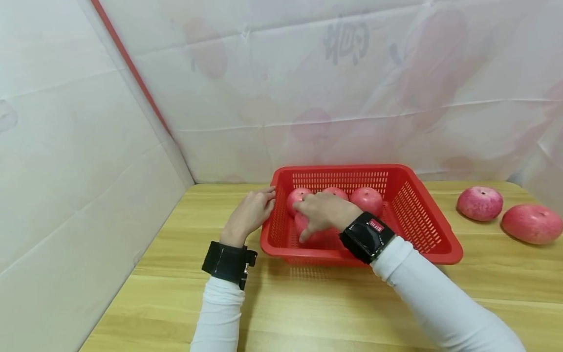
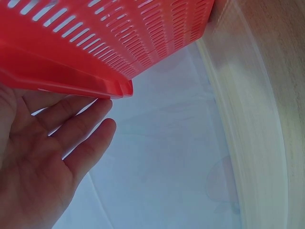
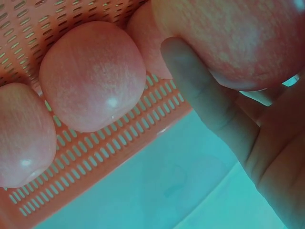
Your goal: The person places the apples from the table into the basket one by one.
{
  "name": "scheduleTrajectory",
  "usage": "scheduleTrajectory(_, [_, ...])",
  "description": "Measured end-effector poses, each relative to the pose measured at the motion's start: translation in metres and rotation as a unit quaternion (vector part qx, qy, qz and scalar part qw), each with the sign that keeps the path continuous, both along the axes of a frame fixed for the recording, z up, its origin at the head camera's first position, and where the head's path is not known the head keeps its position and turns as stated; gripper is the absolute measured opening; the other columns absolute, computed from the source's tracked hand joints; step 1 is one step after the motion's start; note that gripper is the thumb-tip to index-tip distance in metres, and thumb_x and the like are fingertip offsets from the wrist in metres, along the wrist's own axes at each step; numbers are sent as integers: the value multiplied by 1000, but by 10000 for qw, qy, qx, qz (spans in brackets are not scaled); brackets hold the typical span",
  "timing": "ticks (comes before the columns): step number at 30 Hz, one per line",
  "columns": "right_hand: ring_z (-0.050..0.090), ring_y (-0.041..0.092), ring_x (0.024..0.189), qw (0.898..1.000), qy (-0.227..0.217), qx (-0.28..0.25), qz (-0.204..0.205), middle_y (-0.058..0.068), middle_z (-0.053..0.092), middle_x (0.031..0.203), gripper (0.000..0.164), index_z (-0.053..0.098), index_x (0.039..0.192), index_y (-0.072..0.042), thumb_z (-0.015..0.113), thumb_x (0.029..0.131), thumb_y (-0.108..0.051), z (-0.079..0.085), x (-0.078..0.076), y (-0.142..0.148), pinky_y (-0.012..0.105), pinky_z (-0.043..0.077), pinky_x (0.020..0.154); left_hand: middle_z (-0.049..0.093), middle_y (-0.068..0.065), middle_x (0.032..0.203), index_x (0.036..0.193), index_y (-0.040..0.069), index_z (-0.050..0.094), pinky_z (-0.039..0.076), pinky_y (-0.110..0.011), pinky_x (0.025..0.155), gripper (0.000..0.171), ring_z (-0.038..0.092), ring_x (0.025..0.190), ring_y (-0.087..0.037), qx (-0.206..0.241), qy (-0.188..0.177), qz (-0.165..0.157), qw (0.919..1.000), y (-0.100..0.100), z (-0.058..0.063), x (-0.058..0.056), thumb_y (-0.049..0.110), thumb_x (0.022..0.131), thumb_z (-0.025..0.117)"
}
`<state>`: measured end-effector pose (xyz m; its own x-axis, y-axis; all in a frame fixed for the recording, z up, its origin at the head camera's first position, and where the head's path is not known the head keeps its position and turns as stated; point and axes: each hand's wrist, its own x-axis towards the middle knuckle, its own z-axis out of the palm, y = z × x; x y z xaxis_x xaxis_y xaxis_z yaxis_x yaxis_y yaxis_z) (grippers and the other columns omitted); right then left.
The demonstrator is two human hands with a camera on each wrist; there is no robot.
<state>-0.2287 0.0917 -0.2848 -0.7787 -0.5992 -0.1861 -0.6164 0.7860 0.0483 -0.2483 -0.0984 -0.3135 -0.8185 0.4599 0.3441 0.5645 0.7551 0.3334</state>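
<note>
Touching L rim of red plastic basket (image 1: 415, 210) w/ L hand (image 1: 249, 212), w/ fingers (image 2: 93, 148) nearly straight & slightly spread, tips against rim. Inside basket, toward its L end: holding a red apple (image 1: 301, 225) in R hand (image 1: 323, 212), w/ fingers & thumb curved about its sides, approx. an apple's width apart. Round, streaked pinkish red w/ yellowish tint, shiny in spots. Lined up near basket's back wall: three more apples (image 1: 337, 192), close tog. At far R, outside basket, on wood-grain counter (image 1: 286, 313): a purplish-red apple (image 1: 479, 204), then a pinker apple (image 1: 532, 224) just beside. Showing L palm & fingertip contact from below only in L wrist view; showing held apple's streaks up close only in R wrist view, partly covered by R hand in head view. Visible in head view only: counter's two apples.
</note>
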Motion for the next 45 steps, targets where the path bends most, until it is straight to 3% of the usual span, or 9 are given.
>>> scheduleTrajectory(6, [53, 16, 75, 10000, 52, 24, 48, 5, 54, 99, 74, 51, 124, -13, 69, 67, -57, 0, -2, 0, 39, 50, 72, 54, -14, 123, 113, -1, 60, 52, -31, 74, 28, 56, 99, -24, -6, 31, 63, 10000, 0, 1, -1, 7, 89, 49])
scheduleTrajectory(12, [54, 18, 81, 9999, -120, 73, -36, 5, 56, 101, 75, 50, 126, -13, 69, 67, -56, -1, -4, -1, 41, 48, 75, 53, -15, 124, 114, -1, 59, 52, -31, 76, 28, 55, 100, -25, -13, 5, 52, 10000, 0, 1, 0, 8, 89, 49])
scheduleTrajectory(17, [52, 20, 89, 9991, -371, 56, -211, 9, 54, 109, 78, 49, 127, -13, 70, 66, -55, -1, -7, -4, 45, 47, 79, 53, -14, 124, 114, -1, 60, 52, -32, 77, 28, 56, 98, -25, -21, 25, 82, 10000, 0, 1, -1, 8, 89, 49])
scheduleTrajectory(33, [48, 14, 86, 9882, -1361, 246, -658, 0, 54, 94, 58, 56, 111, -15, 72, 67, -48, -3, -5, -11, 34, 45, 76, 54, -14, 123, 112, 0, 61, 48, -36, 84, 27, 54, 103, -24, -14, 137, -8, 9999, 2, 0, -2, 8, 89, 50])
scheduleTrajectory(41, [47, 14, 86, 9862, -1489, 255, -683, -1, 54, 93, 62, 52, 120, -15, 73, 68, -42, -6, -4, -14, 32, 44, 76, 54, -15, 122, 111, -1, 61, 49, -35, 83, 27, 53, 103, -24, -41, 183, -5, 9998, 1, -1, -3, 7, 88, 50])
scheduleTrajectory(45, [48, 13, 84, 9867, -1515, -5, -584, -1, 55, 90, 58, 54, 112, -13, 76, 65, -40, -4, -6, -15, 30, 44, 76, 54, -15, 123, 112, -1, 61, 51, -33, 80, 27, 55, 100, -24, -28, 137, -10, 9999, 0, -1, -3, 8, 89, 50])
